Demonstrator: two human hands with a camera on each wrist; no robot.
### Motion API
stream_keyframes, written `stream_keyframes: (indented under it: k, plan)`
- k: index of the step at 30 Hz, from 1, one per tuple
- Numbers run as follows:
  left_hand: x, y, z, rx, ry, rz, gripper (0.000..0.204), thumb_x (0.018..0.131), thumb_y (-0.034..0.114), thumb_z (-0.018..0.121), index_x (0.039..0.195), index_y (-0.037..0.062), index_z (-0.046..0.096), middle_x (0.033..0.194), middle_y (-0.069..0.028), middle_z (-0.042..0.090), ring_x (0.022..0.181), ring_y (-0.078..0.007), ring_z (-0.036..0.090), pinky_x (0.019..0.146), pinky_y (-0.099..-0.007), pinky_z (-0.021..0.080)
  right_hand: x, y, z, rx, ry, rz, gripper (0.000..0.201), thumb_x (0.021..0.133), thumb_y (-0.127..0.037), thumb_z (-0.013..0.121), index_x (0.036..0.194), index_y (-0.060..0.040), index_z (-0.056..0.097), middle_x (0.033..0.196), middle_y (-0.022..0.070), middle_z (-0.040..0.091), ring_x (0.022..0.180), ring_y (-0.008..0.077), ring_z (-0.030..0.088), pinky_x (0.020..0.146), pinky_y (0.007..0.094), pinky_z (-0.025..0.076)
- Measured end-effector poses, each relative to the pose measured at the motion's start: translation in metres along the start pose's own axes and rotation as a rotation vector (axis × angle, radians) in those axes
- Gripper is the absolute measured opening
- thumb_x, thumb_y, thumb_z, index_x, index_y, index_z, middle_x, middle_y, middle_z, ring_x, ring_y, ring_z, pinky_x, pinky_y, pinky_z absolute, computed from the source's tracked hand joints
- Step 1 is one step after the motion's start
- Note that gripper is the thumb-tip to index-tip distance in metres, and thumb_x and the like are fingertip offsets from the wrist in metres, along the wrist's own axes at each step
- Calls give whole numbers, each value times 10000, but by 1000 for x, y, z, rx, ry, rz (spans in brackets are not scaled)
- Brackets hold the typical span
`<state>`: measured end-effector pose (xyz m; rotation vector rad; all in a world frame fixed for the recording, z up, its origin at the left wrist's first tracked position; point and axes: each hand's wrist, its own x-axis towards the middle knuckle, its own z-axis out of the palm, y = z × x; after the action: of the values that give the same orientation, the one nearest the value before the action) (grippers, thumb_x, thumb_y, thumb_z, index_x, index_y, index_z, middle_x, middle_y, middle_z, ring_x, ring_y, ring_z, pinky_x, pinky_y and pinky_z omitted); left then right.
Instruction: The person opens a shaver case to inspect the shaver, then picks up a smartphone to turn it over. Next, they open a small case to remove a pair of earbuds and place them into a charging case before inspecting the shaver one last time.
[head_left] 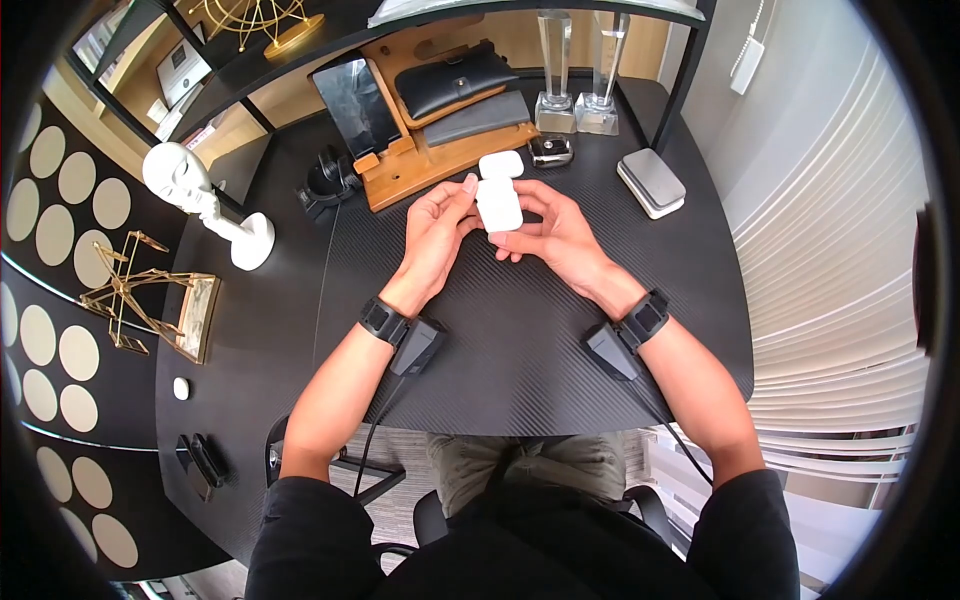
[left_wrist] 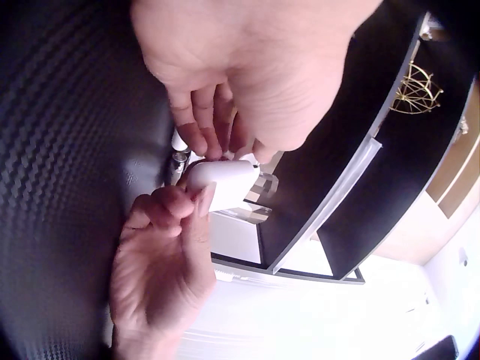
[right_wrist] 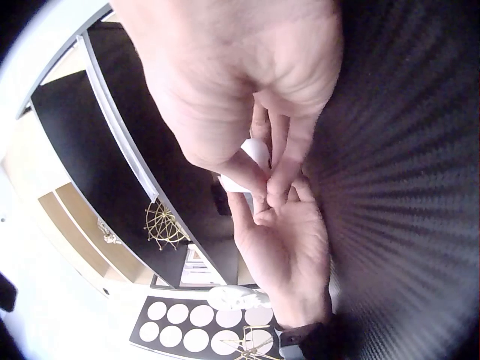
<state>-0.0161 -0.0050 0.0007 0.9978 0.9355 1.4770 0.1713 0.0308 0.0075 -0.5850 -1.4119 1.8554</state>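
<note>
Above the desk, in front of my body, both hands hold a white earbud case (head_left: 500, 205) whose lid (head_left: 502, 165) is flipped up at the far end. My left hand (head_left: 437, 238) grips its left side, with the thumb up near the hinge. From the right, my right hand (head_left: 560, 240) pinches the case, its thumb at the near lower edge. In the left wrist view, the rounded white case (left_wrist: 221, 184) shows between the fingertips of both hands. Fingers cover much of the case (right_wrist: 255, 156) in the right wrist view.
Behind the hands stands a wooden dock (head_left: 400, 185) with a dark phone (head_left: 358, 105) and black wallet (head_left: 455, 78). A key fob (head_left: 551, 151) lies close by. Glass trophies (head_left: 597, 112) stand behind, a grey-white box (head_left: 652, 183) right, a white head sculpture (head_left: 253, 241) left.
</note>
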Motion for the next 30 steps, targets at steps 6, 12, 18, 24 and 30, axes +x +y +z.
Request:
stream_keyframes:
  k: [6,12,18,24,30]
  plan:
    - [1,-1,-2,6,15,-8,299,1047,318,593,891,68,641,928,-58,702,863,-117,646,847,-317,523,0,1,1,-29,-10,-17,547,868,93,708,1360,39,475,1169,139,645,877,201,721,724,294,580]
    - [1,-1,-2,15,3,-9,304,1048,326,590,893,70,642,928,-58,703,863,-116,643,845,-322,522,1,4,0,-8,15,-39,531,866,103,704,1345,45,482,1172,136,642,888,195,717,732,290,580]
    - [-1,0,-1,19,-17,21,215,1037,268,611,1041,54,634,1042,-63,688,933,-118,635,839,-315,516,3,8,-2,2,32,-45,481,892,74,699,1329,39,498,1165,125,643,888,184,712,734,274,568]
    - [0,-6,-5,87,-17,134,191,980,124,686,1137,43,613,1135,-69,666,1005,-116,621,799,-281,505,4,10,-3,12,48,-59,439,917,45,691,1316,31,509,1145,121,649,872,169,700,727,268,548]
    - [-2,-3,-1,197,-15,132,247,942,96,732,1162,0,673,1148,-72,689,951,-92,634,780,-250,500,4,8,-2,2,61,-51,413,937,24,680,1313,28,511,1143,128,645,867,170,699,730,269,550]
